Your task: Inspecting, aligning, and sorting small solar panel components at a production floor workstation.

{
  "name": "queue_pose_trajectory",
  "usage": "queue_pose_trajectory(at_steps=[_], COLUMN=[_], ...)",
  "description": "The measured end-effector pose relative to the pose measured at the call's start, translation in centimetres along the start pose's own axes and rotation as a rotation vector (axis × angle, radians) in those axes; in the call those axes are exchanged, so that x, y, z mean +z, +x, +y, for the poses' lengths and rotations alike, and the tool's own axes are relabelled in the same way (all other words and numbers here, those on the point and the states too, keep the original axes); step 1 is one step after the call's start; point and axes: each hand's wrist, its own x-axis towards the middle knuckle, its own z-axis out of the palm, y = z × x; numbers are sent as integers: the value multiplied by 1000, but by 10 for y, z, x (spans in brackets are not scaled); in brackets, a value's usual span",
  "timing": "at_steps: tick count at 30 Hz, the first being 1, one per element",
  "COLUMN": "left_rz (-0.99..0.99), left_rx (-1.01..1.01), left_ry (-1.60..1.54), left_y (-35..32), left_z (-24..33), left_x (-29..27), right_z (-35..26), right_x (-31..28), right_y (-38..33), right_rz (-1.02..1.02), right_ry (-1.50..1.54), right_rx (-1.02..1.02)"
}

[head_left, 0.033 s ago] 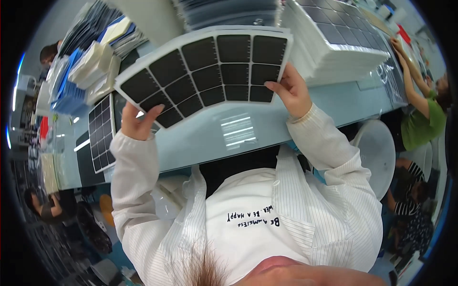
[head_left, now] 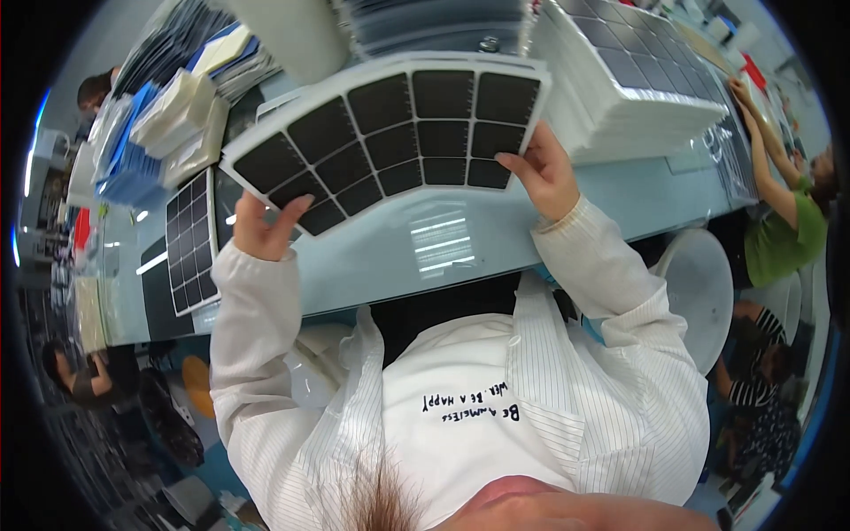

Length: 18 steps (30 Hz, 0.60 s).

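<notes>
At the far left, a seated co-worker point(head_left: 84, 380) in a dark top sits beyond the table's end. Blue folders point(head_left: 128, 181) are piled near the table's left edge, with cream packs point(head_left: 181, 119) beside and partly above them. Nearer the person, a smaller panel point(head_left: 191, 234) with a grid of dark cells lies on the table, partly over a black mat point(head_left: 159, 296).

Next comes the left hand point(head_left: 264, 228), nearly closed: it pinches the lower left corner of a dark-celled panel point(head_left: 390, 146), thumb on the face, the other fingers mostly hidden behind. This panel is held up over the glossy pale table point(head_left: 372, 261), between the 2 hands, its face toward the person. It has 3 rows of 5 dark cells in a white border and looks bowed in the wide view. Beyond it stand a white cylinder point(head_left: 288, 40) and, to its right, a stack of grey packs point(head_left: 434, 26).

The right hand point(head_left: 547, 177) pinches the panel's right edge, thumb in front, fingers bent behind. Just beyond is a tall white stack point(head_left: 620, 115) topped by another panel point(head_left: 633, 44). Farther right, a co-worker in green point(head_left: 784, 234) reaches toward the table.
</notes>
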Motion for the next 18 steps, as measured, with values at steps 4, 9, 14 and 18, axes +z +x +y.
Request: queue_pose_trajectory(at_steps=[4, 9, 14, 18], left_rz=[65, 105, -28, -86], left_rx=[33, -140, -78, -94], left_ry=[41, -104, -85, -12], left_y=[-24, -33, -35, -36], left_z=[-15, -11, -15, -14], left_x=[2, 15, 3, -4], right_z=[16, 12, 16, 23], right_x=[14, 15, 12, 9], right_y=[-3, 1, 4, 2], right_rz=[-2, -23, -23, -2], right_ry=[-3, -129, -77, -81], right_rx=[-188, -196, -178, -102])
